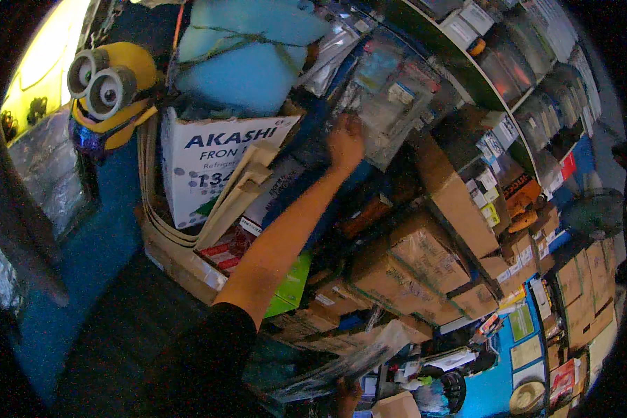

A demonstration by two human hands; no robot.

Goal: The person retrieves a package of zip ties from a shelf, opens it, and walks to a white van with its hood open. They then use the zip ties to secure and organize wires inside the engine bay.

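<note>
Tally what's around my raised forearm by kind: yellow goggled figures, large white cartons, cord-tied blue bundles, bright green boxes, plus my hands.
Yellow goggled figure: 1
Large white carton: 1
Cord-tied blue bundle: 1
Bright green box: 1
Left hand and right hand: 2
Total: 6
Left out: clear packets by the left hand, too blurred to count.

My left forearm [285, 233] bare, reaching up and rightward from black sleeve [212, 341], wrist [340, 167] bent slightly upward; my left hand [346, 143] raised far out, fingers curled in, grip unclear. My right hand [347, 397] low at bottom edge, partly in view, dim, fingers too indistinct to read
</note>
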